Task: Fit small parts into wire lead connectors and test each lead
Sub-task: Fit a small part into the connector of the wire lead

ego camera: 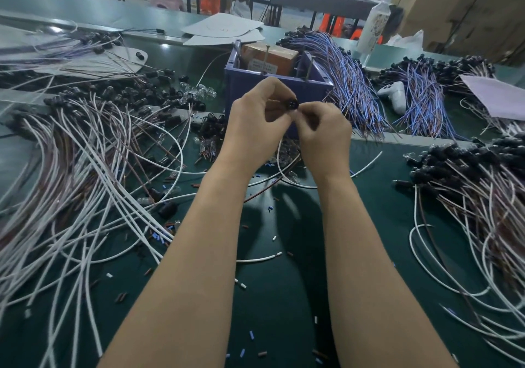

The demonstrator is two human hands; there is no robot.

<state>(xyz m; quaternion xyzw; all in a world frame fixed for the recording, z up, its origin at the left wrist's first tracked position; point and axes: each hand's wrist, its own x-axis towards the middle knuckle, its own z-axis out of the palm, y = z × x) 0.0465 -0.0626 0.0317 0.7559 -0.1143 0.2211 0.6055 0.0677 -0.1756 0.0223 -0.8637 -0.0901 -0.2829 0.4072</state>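
Holding: the left hand [255, 129] curls thumb and fingers round a small round black plastic connector [292, 104], raised above the dark green table mat [284, 282], in front of the blue plastic crate [244, 83].
Right hand [324, 134]: thumb and forefinger pinch at the connector's open end, other fingers curled; whether a small part sits between them is hidden.
Lead: thin white and brown insulated wires [279, 166] hang slack below the hands and seem to trail from the connector.
Connector feel: probably light and rigid, small enough to roll between fingertips; best gripped round its barrel, close to the mouth.
Wires: limp and springy; pulling on them would likely strain the joint.
Small parts: clear glass bulbs [199, 90] lie heaped left of the crate; likely smooth and fragile, best taken by the glass body and pushed in straight.
Risk: a skewed push could crack a bulb or bend its leads.
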